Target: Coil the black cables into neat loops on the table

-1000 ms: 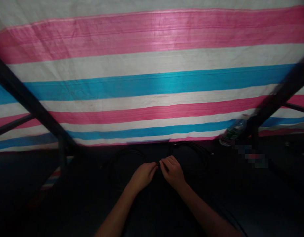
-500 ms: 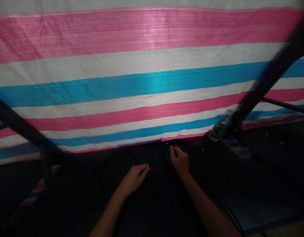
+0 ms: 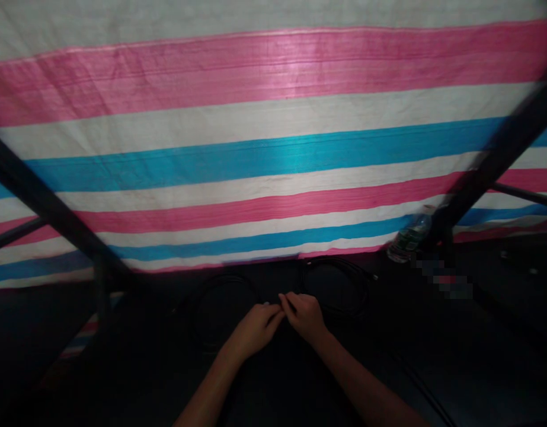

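Observation:
My left hand [image 3: 254, 328] and my right hand [image 3: 305, 317] meet fingertip to fingertip over a dark table [image 3: 144, 356]. Both pinch what looks like a thin black cable between them; the dim light hides its ends. A coil of black cable [image 3: 338, 283] lies just beyond my right hand. Another faint black loop [image 3: 224, 296] lies beyond my left hand.
A pink, white and blue striped tarp [image 3: 273, 154] hangs behind the table. Dark metal bars cross at the left [image 3: 46, 201] and right [image 3: 490, 172]. A plastic water bottle [image 3: 409, 236] leans at the back right, by the right bar.
Half a second ago my right hand reached out to the far coil; it has come back and both hands are pinched together again at the centre.

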Tool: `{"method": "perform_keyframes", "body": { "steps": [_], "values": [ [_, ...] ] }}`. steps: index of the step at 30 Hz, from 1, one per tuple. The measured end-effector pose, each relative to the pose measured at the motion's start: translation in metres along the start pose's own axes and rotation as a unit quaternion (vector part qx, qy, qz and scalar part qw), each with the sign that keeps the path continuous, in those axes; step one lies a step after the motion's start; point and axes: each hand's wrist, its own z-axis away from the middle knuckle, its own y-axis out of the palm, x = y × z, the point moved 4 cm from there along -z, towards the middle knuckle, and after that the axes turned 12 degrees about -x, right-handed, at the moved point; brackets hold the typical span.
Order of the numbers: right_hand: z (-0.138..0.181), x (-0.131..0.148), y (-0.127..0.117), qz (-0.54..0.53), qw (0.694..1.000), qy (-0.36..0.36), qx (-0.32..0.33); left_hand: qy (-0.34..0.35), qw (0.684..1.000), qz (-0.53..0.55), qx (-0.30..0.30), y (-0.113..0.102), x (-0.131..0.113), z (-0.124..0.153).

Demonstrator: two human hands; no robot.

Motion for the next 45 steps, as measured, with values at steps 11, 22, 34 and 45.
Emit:
{"method": "perform_keyframes", "body": {
  "steps": [11,22,34,45],
  "values": [
    [-0.017,-0.069,-0.035,0.143,0.985,0.047,-0.089,-0.014,0.998,0.059,0.023,-0.001,-0.002,-0.001],
    [-0.012,-0.109,-0.053,0.205,0.967,0.088,-0.122,0.026,0.999,-0.041,0.011,0.005,-0.002,-0.003],
    [-0.015,-0.048,-0.024,0.108,0.992,0.052,-0.025,0.020,0.998,-0.061,-0.010,0.003,0.005,-0.003],
    [-0.016,-0.044,-0.015,0.115,0.991,0.045,-0.059,-0.014,0.999,-0.033,0.020,0.004,-0.009,-0.002]
  ]
}}
